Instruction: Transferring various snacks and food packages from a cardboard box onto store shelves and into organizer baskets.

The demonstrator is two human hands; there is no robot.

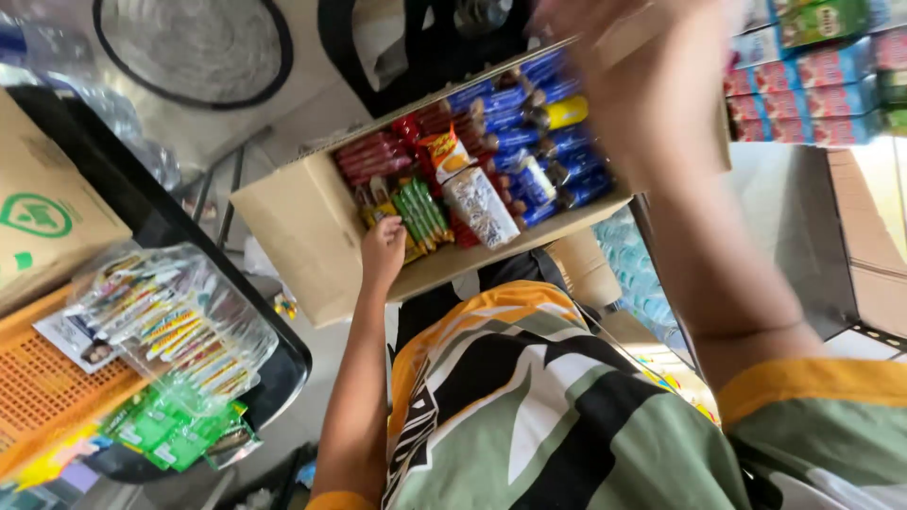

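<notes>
Filling the middle of the view, a cardboard box [302, 236] is the landmark, tilted with its open top facing the camera. Inside the box, snack packs stand in rows: red packs [370, 157] toward its left end, green sticks [421, 213] and a silver pouch [480, 206] near the front wall, blue packs [539, 142] and one yellow pack [565, 111] toward its right end.

Left of the box, a black tray [283, 354] runs down the frame. On the tray, well apart from the box, lie a clear bag of striped sweets [175, 326] and a bunch of green sachets [170, 430]. Further left sit an orange crate [42, 387] and a second carton [42, 222].

Right of the box, shelves [812, 85] carry stacked red and green cartons.

The left hand [382, 253] grips the box's front wall, fingers curled over the rim just beside the green sticks, thumb outside on the cardboard. The right hand [631, 85] is raised at the box's right end, blurred and close to the lens; it overlaps the far corner, but whether it is spread or gripping the cardboard cannot be told.
</notes>
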